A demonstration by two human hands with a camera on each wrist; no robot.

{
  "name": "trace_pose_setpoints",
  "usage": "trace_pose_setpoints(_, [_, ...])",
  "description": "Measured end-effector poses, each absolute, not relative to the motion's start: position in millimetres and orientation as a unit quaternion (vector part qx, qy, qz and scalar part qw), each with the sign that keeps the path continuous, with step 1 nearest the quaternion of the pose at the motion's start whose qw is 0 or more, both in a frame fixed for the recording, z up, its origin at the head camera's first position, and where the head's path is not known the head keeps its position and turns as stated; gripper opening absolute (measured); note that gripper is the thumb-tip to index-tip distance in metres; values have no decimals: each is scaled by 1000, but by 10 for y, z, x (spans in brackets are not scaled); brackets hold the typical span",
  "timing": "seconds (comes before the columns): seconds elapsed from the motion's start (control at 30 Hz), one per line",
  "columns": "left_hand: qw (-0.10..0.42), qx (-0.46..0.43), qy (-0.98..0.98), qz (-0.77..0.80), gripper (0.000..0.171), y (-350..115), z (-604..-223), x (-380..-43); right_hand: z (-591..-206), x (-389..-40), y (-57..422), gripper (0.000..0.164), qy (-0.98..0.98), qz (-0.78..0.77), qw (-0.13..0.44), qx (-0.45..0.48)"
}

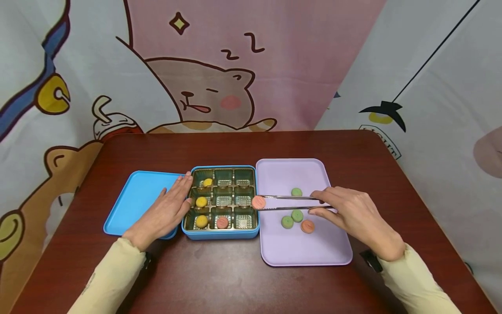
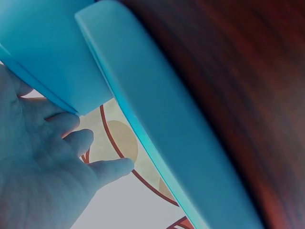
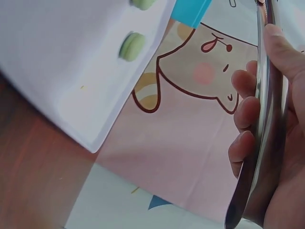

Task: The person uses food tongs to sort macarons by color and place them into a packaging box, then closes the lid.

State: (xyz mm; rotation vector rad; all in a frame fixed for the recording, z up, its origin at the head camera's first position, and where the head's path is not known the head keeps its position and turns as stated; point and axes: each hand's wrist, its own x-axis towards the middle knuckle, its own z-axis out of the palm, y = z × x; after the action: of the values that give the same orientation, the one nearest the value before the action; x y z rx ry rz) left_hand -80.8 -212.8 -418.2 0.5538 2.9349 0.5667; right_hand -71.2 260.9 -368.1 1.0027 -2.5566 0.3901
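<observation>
My right hand [image 1: 349,211] holds metal tongs [image 1: 290,208], also seen in the right wrist view. Between their tips is a pinkish-orange macaron [image 1: 258,202], over the right rim of a blue box [image 1: 221,234]. A gold insert [image 1: 224,190] divides the box into rows of three. Yellow macarons [image 1: 201,221] occupy its left column, and a pink macaron [image 1: 222,223] lies in the front middle compartment. With fingers extended, my left hand [image 1: 166,211] rests along the box's left side. Green macarons [image 1: 287,222] and an orange macaron [image 1: 307,226] lie on a lilac tray [image 1: 306,253].
Left of the box a blue lid [image 1: 135,198] lies on the dark brown table [image 1: 219,274], partly beneath my left hand and forearm. The tray stands right beside the box. Behind the table hangs a cartoon-printed cloth [image 1: 298,65].
</observation>
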Motion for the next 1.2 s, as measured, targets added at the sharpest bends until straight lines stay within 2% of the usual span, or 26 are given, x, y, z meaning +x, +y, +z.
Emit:
trace_pose_setpoints(0.3, [46,184,964,185,63,-2137,-4192,-808,-3607,-802,2440,59,-897,141,199,368])
trace_pose_setpoints(0.63, [45,183,964,186,64,-2134,-4198,-810,-3535,-900,2274,35,-898,130,190,375])
trace_pose_setpoints(1.2, [45,185,964,187,63,-2139,-4207,-804,-3549,-1089,2021,36,-897,135,179,381])
